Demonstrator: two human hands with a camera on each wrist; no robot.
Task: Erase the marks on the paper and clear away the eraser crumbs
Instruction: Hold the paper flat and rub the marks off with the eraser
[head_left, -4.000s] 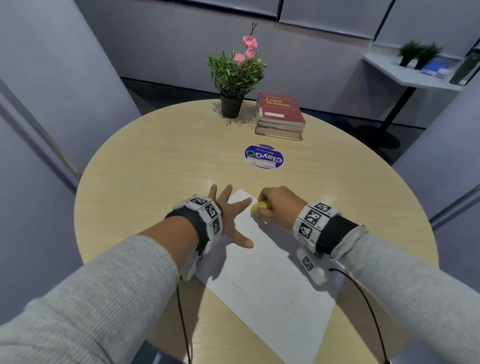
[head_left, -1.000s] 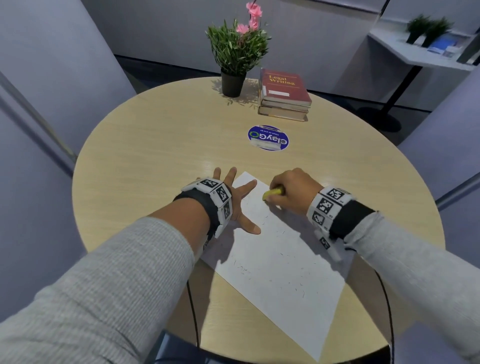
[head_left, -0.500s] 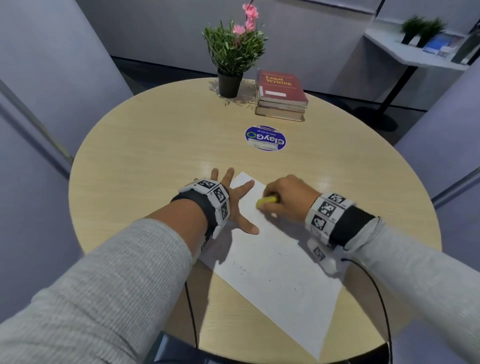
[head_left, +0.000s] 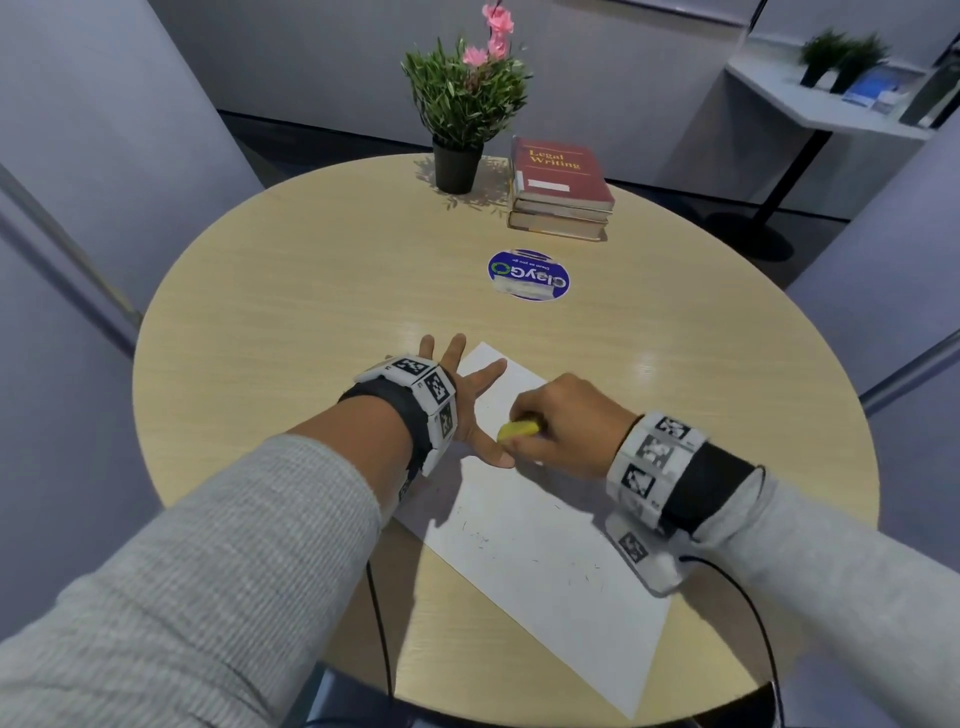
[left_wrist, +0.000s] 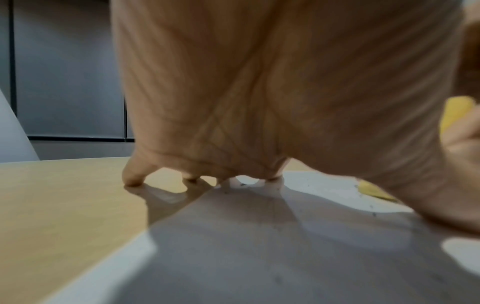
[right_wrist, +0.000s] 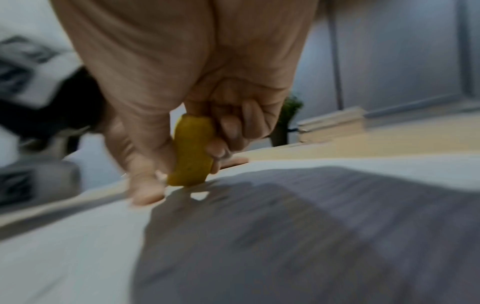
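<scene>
Since half a second ago the right hand (head_left: 563, 421) has slid the small yellow eraser (head_left: 518, 430) toward the person and leftward, so it now sits just beside the left thumb. That hand pinches the eraser between thumb and curled fingers, its lower end pressed on the white sheet of paper (head_left: 545, 561), which lies slantwise on the round pale wooden surface (head_left: 270, 322), long axis running from the far left corner to the near right. The left hand (head_left: 467, 395) lies flat with fingers spread, some on the paper's far corner and some on the wood, pinning the sheet. The faint remaining specks and dark eraser crumbs (head_left: 576, 571) lie nearer the person than the eraser, so the rubbing hand probably needs to work back along the long axis; the right hand is the nearer one. A potted plant with pink flowers (head_left: 465, 104), a stack of books (head_left: 561, 187) and a round blue sticker (head_left: 529, 274) sit well apart at the far side; nothing blocks the way.
</scene>
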